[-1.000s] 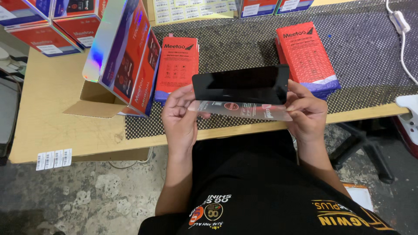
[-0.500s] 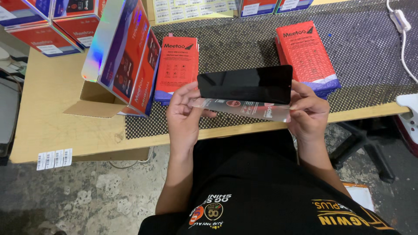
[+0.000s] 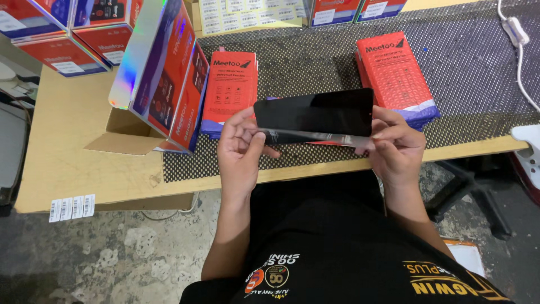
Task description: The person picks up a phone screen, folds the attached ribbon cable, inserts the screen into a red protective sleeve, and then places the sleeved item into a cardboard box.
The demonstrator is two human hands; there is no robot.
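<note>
Above table edge (image 3: 169, 188), hands perhaps pinch panel (image 3: 313, 111).

Black glossy rectangular panel (image 3: 313, 111): flat, long side running left to right, raised above surface edge, held at both short ends, dark face up toward camera, faint reflections on it. Thin clear film strip (image 3: 306, 137): just beneath panel's near edge, stretched sideways between both hands, seen nearly edge-on, small red patch showing at its right part, touching or nearly touching panel; cannot tell which.
</note>
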